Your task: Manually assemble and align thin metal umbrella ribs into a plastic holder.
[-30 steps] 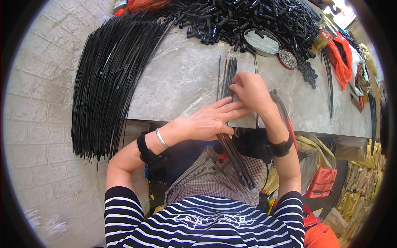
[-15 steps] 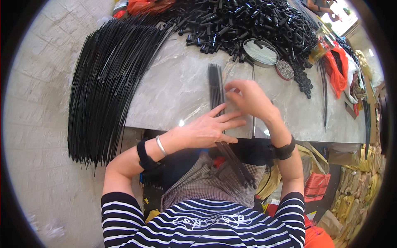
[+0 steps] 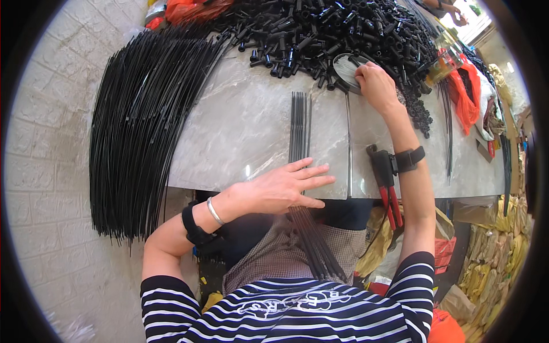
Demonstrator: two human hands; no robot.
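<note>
On the far left we see a large bundle of long black rods [image 3: 137, 131] draped over the edge of the marble table [image 3: 246, 131]. Our left hand [image 3: 280, 188] lies flat, fingers spread, pressing a small row of black rods [image 3: 299, 123] at the table's near edge; their ends hang over our lap. Further right, our right hand [image 3: 374, 86] reaches into a round tin [image 3: 346, 68] beside the heap of black tubes [image 3: 337, 34], fingers curled; what they pinch we cannot tell. Red-handled pliers [image 3: 386, 186] lie under that forearm
</note>
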